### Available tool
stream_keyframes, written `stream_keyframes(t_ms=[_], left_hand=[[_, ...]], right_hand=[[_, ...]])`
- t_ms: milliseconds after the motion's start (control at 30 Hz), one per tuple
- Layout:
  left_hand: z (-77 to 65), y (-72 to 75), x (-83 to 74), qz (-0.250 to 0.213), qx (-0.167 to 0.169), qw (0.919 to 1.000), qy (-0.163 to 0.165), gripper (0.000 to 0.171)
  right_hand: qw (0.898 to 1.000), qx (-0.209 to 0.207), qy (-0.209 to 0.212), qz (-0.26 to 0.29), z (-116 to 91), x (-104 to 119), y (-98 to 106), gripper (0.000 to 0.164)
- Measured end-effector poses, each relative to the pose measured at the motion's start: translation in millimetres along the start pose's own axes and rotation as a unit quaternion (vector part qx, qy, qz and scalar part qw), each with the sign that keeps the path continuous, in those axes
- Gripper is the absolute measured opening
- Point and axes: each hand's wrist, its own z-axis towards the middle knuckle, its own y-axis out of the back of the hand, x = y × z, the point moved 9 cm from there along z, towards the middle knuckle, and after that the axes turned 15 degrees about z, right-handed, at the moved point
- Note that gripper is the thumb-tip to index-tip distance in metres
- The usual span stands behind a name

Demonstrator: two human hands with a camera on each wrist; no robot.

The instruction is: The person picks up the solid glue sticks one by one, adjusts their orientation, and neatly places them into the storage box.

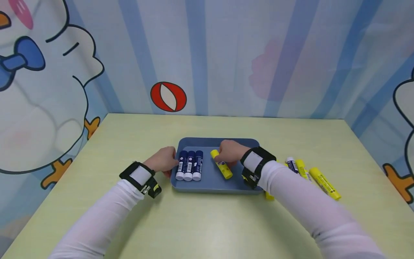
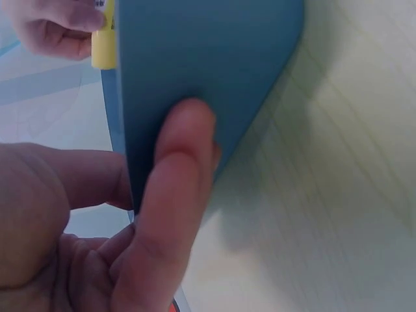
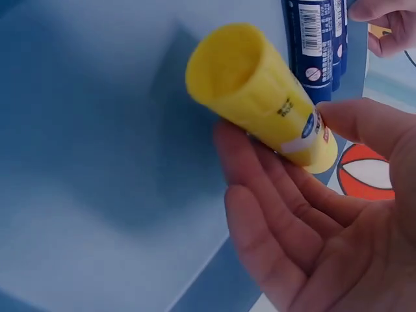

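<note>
My right hand (image 1: 231,151) holds a yellow glue stick (image 1: 224,168) over the blue-grey tray (image 1: 216,187), pinching it between thumb and fingers. In the right wrist view the yellow tube (image 3: 253,78) tilts with its broad round end towards the camera. Three dark blue glue sticks (image 1: 189,164) with white ends lie side by side in the tray's left part. At the tray's left edge, my left hand (image 1: 163,160) grips the rim. The left wrist view shows fingers (image 2: 170,214) against the tray's outer wall (image 2: 214,52).
Right of the tray, more glue sticks lie on the table (image 1: 207,223): yellow ones (image 1: 325,183) and a blue one with a white end (image 1: 291,164). My right forearm partly covers them. A printed curtain (image 1: 220,57) hangs behind the table's far edge.
</note>
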Motion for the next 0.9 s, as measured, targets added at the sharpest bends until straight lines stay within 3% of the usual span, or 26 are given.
stream_keyframes(t_ms=[167,400,600,900], left_hand=[[-2.0,0.1,-0.1,-0.004,0.002,1.0000,0.008,0.011],[-2.4,-3.1,0.4,-0.014,0.003,0.9999,0.003,0.011],[-1.8,-3.7,0.1,-0.015,-0.003,0.9999,-0.003,0.011],[-0.5,-4.0,-3.6,-0.010,-0.006,0.9999,-0.009,0.011]], right_hand=[[0.999,-0.008,-0.019,-0.026,13,4,-8,0.026],[0.999,-0.014,-0.044,0.009,33,-6,-18,0.030],[0.998,-0.018,-0.048,0.034,23,4,-21,0.034],[0.992,0.005,-0.030,0.122,5,11,-24,0.024]])
